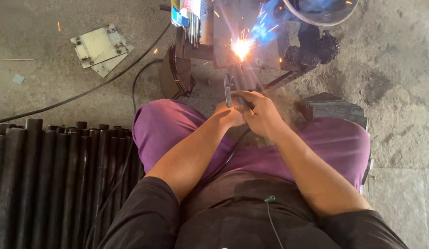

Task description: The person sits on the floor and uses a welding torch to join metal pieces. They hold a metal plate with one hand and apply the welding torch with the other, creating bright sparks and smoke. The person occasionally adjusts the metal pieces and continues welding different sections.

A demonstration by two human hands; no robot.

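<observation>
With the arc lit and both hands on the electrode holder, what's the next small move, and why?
Probably creep the electrode holder slowly along the seam. The arc burns bright at one spot on the metal workpiece, throwing sparks, and the left hand and right hand both grip the holder, steadying it.

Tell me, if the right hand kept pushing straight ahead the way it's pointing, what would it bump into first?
The right hand points up the frame along the welding holder it grips. Straight ahead it would probably reach the bright arc on the metal workpiece first, though depth is hard to judge.
</observation>
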